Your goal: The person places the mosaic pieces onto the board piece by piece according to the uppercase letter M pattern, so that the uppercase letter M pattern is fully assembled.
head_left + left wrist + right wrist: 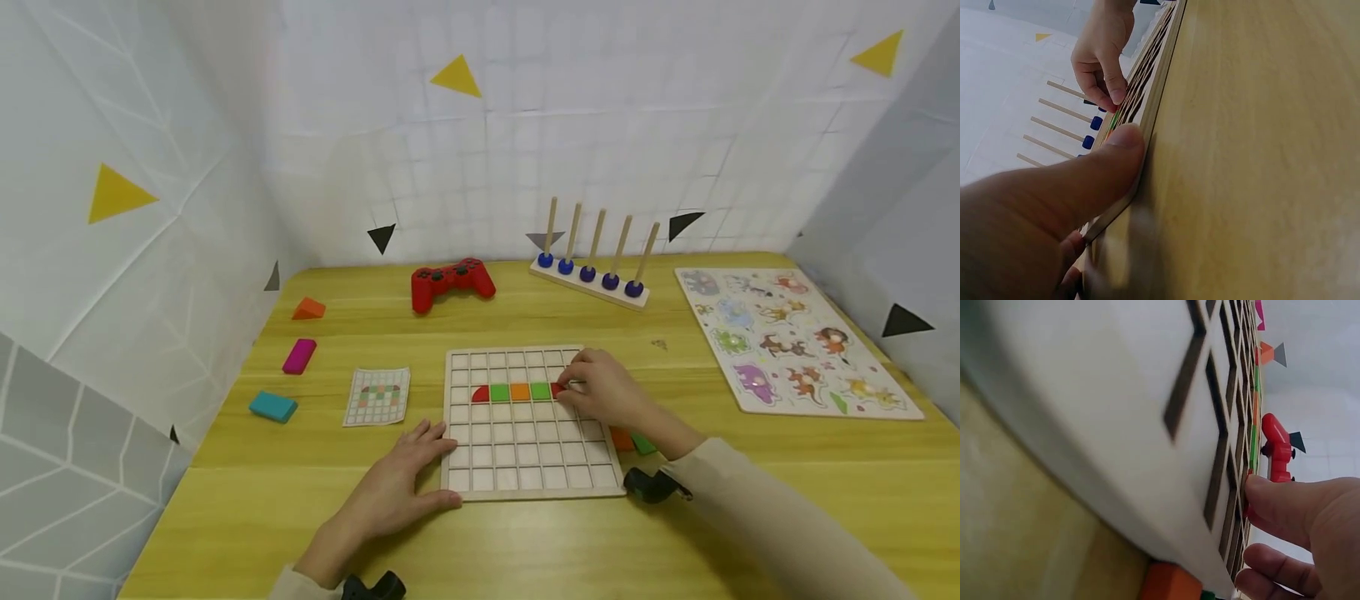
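Yellow wood-grain surface (pixel 525 550) carries everything. Left hand (pixel 397 479) nearest: grip relaxed, fingers spread, thumb at the near-left corner of the grid board (pixel 531 477), fingertips on its left edge. Board lies flat, mostly bare cells.

Off its right edge, partly under the right forearm: loose orange piece (pixel 622 439), green piece (pixel 642 443) next to it.

Right hand (pixel 603 387) reaches over the board from the right, grip pinching a red piece (pixel 555 391) at the right end of a filled row. Fingers cover most of that piece; can't tell if it's fully seated. Rest of row, left to right: red rounded tile (pixel 481 393), green tile (pixel 499 392), orange tile (pixel 520 392), second green tile (pixel 540 391).

Left of board: blue block (pixel 273 407), printed pattern card (pixel 378 398) nearer the board. Magenta block (pixel 299 357) behind the blue one, orange wedge (pixel 308 309) behind that. Animal puzzle (pixel 787 408) flat at far right.

Back edge: red game controller (pixel 452 282), then peg stand (pixel 577 283), five pegs, one bead each. White backdrop (pixel 360 100) with yellow and black triangles behind.
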A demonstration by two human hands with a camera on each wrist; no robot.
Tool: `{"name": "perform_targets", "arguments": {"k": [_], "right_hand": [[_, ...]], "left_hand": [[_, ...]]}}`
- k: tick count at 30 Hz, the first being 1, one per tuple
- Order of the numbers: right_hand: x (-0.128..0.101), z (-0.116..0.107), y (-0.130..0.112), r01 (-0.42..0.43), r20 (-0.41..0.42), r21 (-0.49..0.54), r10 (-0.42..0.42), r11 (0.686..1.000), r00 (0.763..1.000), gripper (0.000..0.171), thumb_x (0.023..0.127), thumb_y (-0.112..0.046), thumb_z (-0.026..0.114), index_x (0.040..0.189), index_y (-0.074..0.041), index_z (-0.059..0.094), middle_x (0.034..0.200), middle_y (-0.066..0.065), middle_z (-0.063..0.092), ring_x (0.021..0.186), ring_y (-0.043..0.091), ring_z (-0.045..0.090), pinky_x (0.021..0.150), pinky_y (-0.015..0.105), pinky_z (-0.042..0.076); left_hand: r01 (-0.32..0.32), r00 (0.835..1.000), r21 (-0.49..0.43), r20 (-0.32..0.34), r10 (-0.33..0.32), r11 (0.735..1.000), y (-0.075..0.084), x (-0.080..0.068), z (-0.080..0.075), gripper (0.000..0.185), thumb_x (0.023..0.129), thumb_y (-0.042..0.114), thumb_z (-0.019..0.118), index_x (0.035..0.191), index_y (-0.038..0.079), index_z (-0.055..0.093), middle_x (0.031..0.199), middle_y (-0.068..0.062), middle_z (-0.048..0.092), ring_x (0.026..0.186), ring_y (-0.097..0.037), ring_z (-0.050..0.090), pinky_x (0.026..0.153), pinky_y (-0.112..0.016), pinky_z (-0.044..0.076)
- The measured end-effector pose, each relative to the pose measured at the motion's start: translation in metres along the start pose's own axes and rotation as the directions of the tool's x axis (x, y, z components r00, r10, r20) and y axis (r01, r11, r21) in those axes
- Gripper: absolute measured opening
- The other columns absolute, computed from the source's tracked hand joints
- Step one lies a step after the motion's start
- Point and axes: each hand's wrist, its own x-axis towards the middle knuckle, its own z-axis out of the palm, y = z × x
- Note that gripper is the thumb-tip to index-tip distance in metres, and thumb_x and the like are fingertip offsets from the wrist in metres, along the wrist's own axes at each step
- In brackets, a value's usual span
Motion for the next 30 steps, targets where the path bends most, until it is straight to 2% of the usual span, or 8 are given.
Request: {"name": "perform_targets", "arguments": {"k": [5,9,14,20,23,30], "right_hand": [[-0.003,-0.011,0.007,-0.028,-0.020,0.015,0.029,0.999,0.999,0.012,0.086,-0.018,0.075,0.093,-0.008,0.076,0.098,0.012,0.064,0.090,0.028,0.057,0.078,0.043,0.049],[-0.011,-0.028,0.024,-0.074,-0.022,0.036,0.074,0.997,0.997,0.012,0.088,-0.009,0.071,0.099,-0.004,0.075,0.102,0.017,0.066,0.093,0.033,0.060,0.078,0.048,0.052],[-0.021,-0.039,0.047,-0.076,0.085,0.045,0.072,0.996,0.994,0.020,0.090,-0.001,0.065,0.109,-0.001,0.074,0.101,0.016,0.067,0.090,0.029,0.061,0.074,0.041,0.053],[-0.022,-0.038,0.057,-0.076,0.144,0.050,0.068,0.996,0.987,0.031,0.088,-0.011,0.072,0.117,-0.001,0.071,0.100,0.014,0.065,0.087,0.023,0.058,0.071,0.034,0.050],[-0.021,-0.036,0.057,-0.085,0.143,0.044,0.078,0.995,0.987,0.032,0.087,-0.015,0.074,0.116,-0.001,0.071,0.100,0.014,0.063,0.085,0.021,0.055,0.070,0.032,0.047],[-0.026,-0.033,0.062,-0.057,0.093,0.012,0.056,0.998,0.994,0.020,0.088,-0.012,0.073,0.106,-0.003,0.072,0.099,0.012,0.063,0.087,0.022,0.056,0.073,0.036,0.047]], "left_hand": [[-0.008,1.000,-0.004,-0.001,0.008,1.000,0.001,0.002,0.001,0.067,0.082,0.055,0.072,0.137,0.020,0.056,0.158,-0.003,0.040,0.152,-0.032,0.024,0.119,-0.058,0.026],[-0.009,1.000,-0.006,0.009,0.009,1.000,0.001,0.003,0.001,0.068,0.083,0.055,0.072,0.138,0.019,0.056,0.158,-0.004,0.040,0.152,-0.032,0.024,0.120,-0.057,0.025],[0.002,1.000,-0.001,0.009,-0.002,1.000,0.001,0.000,0.001,0.069,0.083,0.056,0.071,0.138,0.018,0.056,0.159,-0.004,0.039,0.152,-0.032,0.024,0.120,-0.058,0.025],[0.001,1.000,0.005,-0.002,-0.001,1.000,0.000,-0.002,-0.001,0.069,0.083,0.056,0.071,0.139,0.018,0.056,0.159,-0.004,0.039,0.152,-0.032,0.023,0.120,-0.057,0.025],[0.003,1.000,0.002,-0.006,-0.003,1.000,0.000,-0.002,-0.001,0.068,0.083,0.055,0.071,0.138,0.018,0.056,0.158,-0.003,0.039,0.152,-0.032,0.024,0.120,-0.057,0.024],[0.000,1.000,-0.006,0.005,0.000,1.000,0.001,-0.001,-0.001,0.068,0.083,0.056,0.071,0.139,0.019,0.055,0.158,-0.003,0.039,0.152,-0.032,0.024,0.120,-0.057,0.025]]}}
